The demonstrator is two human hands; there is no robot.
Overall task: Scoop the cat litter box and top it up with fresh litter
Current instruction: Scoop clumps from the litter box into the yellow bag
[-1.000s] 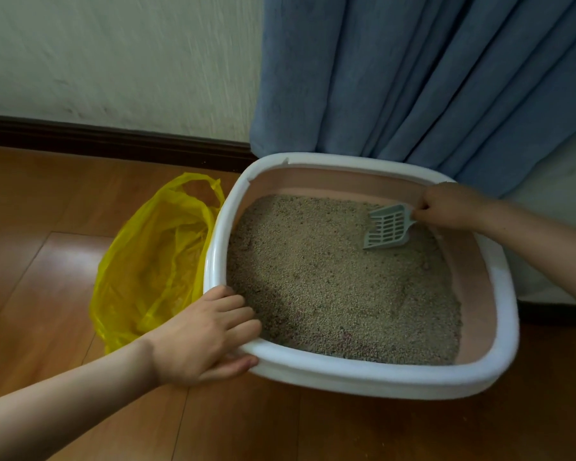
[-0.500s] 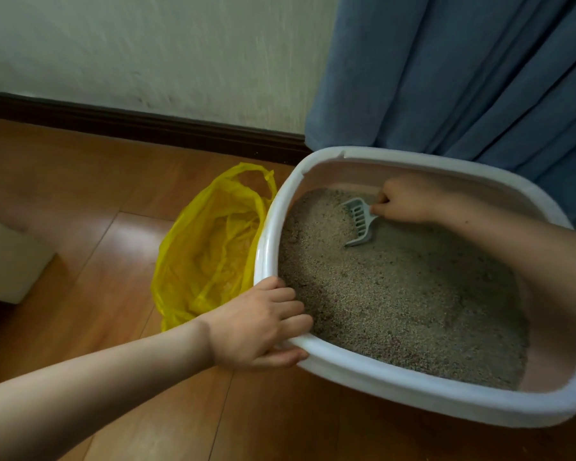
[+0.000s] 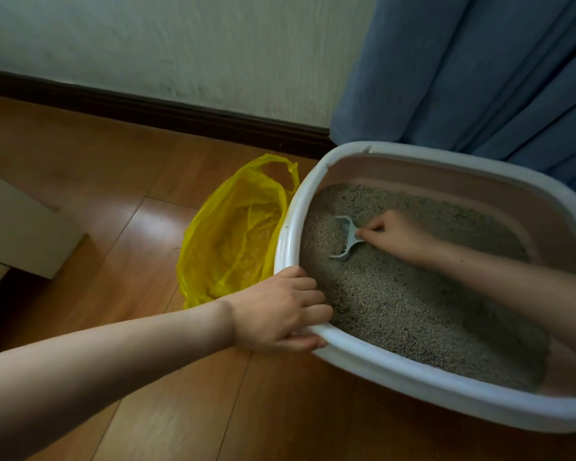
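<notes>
Right hand (image 3: 396, 236) grips the scoop (image 3: 345, 239) — light, rigid plastic; hold by its handle. Left hand (image 3: 280, 311) clamps the litter box (image 3: 413, 374) rim — heavy, loose granules.

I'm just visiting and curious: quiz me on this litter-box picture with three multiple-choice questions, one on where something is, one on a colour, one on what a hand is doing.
1. Where does the crumpled plastic bag lie?
A. inside the box
B. on the wooden floor beside the box
C. on the curtain

2. What colour is that bag?
A. yellow
B. black
C. red

3. What is the left hand doing?
A. hanging idle
B. holding the scoop
C. gripping the white rim of the litter box

Answers:
1 B, it sits against the box's outer wall.
2 A, it is see-through yellow.
3 C, its fingers curl over the rim, while the right hand holds the small grey slotted scoop.
</notes>
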